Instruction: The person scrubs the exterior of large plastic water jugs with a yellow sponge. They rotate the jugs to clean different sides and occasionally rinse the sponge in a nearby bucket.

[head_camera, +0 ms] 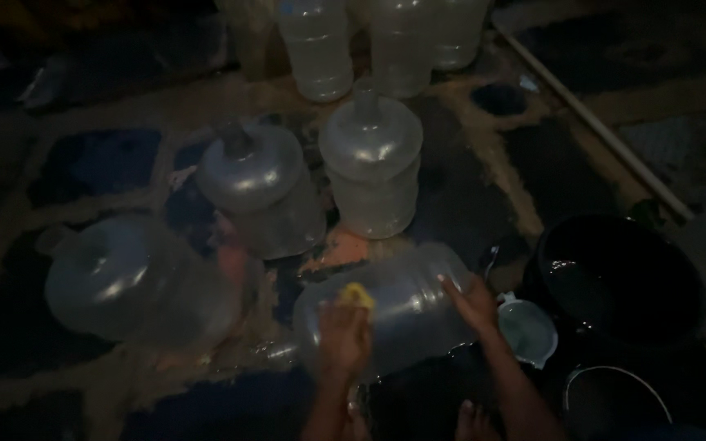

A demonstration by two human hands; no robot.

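Left hand (345, 336): gripped one yellow sponge (359, 296), pressed on the lying jug.
Right hand (469, 300): open, flat on that jug's side.
Lying jug (394, 310): one, before me.
Other jugs: two tilted (259, 192), one upright (371, 171), three behind.
Dark basins (623, 278): two, right.
Scoop (526, 331): one.

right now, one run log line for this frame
left hand: presses yellow sponge on lying clear jug | right hand: flat on jug | small scoop, dark basin at right
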